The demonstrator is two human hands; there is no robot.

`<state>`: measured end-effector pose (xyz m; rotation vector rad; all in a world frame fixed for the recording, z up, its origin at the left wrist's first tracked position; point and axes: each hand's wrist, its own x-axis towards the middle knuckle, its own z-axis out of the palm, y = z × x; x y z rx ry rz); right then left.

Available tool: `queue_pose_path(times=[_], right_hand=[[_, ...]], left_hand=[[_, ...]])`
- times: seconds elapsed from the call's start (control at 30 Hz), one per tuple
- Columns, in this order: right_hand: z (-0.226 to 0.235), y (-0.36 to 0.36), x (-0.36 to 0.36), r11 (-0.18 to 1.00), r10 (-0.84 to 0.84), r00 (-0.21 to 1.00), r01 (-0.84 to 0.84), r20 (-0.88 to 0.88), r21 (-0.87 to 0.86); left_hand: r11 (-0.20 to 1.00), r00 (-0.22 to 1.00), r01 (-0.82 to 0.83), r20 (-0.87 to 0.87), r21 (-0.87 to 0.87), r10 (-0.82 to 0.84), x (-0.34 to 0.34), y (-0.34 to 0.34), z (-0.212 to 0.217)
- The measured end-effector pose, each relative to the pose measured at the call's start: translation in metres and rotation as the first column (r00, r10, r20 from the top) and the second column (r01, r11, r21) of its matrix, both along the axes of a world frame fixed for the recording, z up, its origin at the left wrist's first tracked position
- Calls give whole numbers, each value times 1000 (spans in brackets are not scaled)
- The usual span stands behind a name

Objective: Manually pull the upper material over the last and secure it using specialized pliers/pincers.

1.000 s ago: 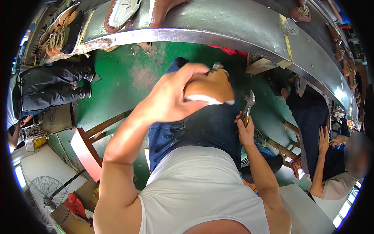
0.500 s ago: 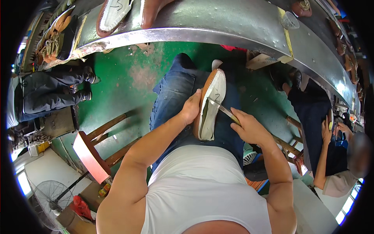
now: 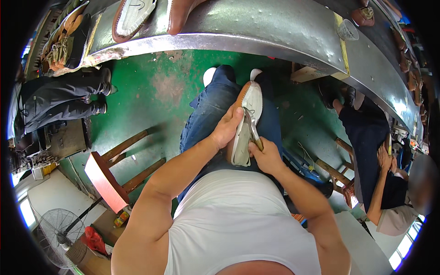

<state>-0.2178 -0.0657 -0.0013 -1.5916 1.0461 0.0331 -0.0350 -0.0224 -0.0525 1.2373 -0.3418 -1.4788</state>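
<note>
A brown shoe (image 3: pixel 250 98) lies sole side up across my lap, toe pointing away, its pale underside showing. My left hand (image 3: pixel 229 127) grips its left edge, with the thumb over the rim. In my right hand (image 3: pixel 266 156) is a slim metal tool with a yellowish handle (image 3: pixel 260 144). The tool's metal end (image 3: pixel 250 118) meets the middle of the pale underside. Its exact kind is hard to make out. My right fingers are closed round the handle, near the shoe's heel end.
Ahead runs a metal-topped bench (image 3: pixel 256 27) bearing another upturned shoe (image 3: pixel 133 18), a brown shoe (image 3: pixel 181 16) and a clear cup (image 3: pixel 348 30). A wooden stool (image 3: pixel 107 176) and fan (image 3: pixel 59 236) stand left. Another person (image 3: pixel 389 178) works at right; someone's legs (image 3: pixel 64 98) show left.
My right hand has moved left and nearer to me, bringing the tool more in line with the shoe's length. My left hand keeps hold of the shoe, and my knees have shifted.
</note>
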Motion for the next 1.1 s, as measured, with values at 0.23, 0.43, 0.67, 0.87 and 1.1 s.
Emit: queue_pose_path(times=[0.23, 0.43, 0.67, 0.87, 1.1], right_hand=[[-15, -59, -40, 273, -300, 941, -72, 156, 959], [35, -106, -44, 767, 53, 996, -90, 77, 635], [42, -120, 4, 919, 374, 913, -389, -163, -66], [70, -94, -40, 880, 464, 854, -416, -234, 227], [77, -42, -8, 480, 597, 677, -731, -429, -485]], left_hand=[[996, 1000, 19, 4, 83, -20, 1, -13, 16], [983, 1000, 30, -16, 182, -27, 10, -25, 24], [933, 967, 238, 20, 269, -252, 19, -27, 21], [872, 916, 400, -151, 282, -371, 42, -36, 34], [881, 914, 403, -161, 249, -373, 33, -34, 34]])
